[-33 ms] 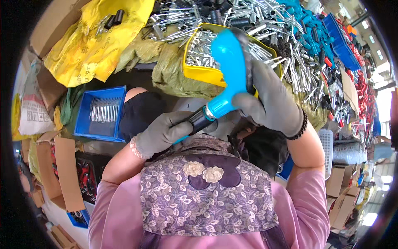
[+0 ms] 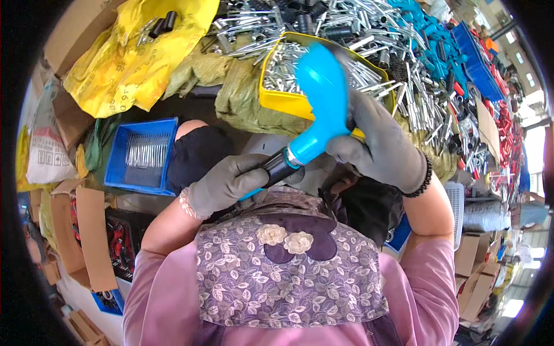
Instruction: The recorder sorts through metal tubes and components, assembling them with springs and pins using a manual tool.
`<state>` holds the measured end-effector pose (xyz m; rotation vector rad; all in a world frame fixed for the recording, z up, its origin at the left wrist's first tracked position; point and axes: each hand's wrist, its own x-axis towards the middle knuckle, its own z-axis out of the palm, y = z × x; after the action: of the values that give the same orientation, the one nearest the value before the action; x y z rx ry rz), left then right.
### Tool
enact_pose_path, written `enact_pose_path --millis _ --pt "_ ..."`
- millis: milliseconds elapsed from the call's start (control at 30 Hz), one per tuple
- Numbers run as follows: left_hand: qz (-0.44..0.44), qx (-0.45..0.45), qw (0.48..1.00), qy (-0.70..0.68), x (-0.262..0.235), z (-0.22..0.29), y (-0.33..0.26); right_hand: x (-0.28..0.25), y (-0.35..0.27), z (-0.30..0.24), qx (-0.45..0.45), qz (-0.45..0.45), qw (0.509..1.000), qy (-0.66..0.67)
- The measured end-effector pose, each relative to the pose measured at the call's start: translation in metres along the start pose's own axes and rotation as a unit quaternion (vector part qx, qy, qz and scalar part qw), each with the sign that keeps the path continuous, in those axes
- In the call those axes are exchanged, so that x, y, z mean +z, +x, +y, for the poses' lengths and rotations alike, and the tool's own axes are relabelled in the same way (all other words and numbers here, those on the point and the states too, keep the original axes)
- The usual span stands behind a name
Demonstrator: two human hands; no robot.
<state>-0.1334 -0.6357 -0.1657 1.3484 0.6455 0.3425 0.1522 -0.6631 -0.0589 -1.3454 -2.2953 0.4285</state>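
Both my hands, in grey gloves, hold a blue hand tool [image 2: 325,86] with a bulbous, bent grip and a black collar; its exact kind is unclear. My left hand [image 2: 231,185] is closed round the black collar [image 2: 280,167], and a bit of blue pokes out below the fist. My right hand [image 2: 384,141] wraps the right side of the grip, thumb on the near side, with the other fingers partly hidden behind it. Beyond the tool stands a yellow bin [image 2: 285,102] full of small silvery metal parts, partly covered by the grip.
Loose metal rods and black sleeves [image 2: 340,32] heap up at the far side, with blue parts [image 2: 430,43] to their right. A blue tray [image 2: 144,183] of metal rods lies at left, near an open cardboard box [image 2: 95,239]. A yellow sack [image 2: 124,75] spreads at far left.
The blue grip has turned slightly, and less of its dark right side shows. My right hand has shifted slightly with it; my left hand keeps its hold.
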Motion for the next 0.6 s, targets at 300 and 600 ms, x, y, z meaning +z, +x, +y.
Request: enact_pose_path --millis 300,600 --pt "-0.054 -0.055 0.997 -0.006 -0.006 0.001 0.002 0.012 -0.008 0.022 -0.146 -0.014 0.985 0.091" --pt "0.129 0.133 0.951 0.25 0.009 0.017 0.008 0.013 -0.021 0.008 -0.089 0.061 0.987 -0.121"
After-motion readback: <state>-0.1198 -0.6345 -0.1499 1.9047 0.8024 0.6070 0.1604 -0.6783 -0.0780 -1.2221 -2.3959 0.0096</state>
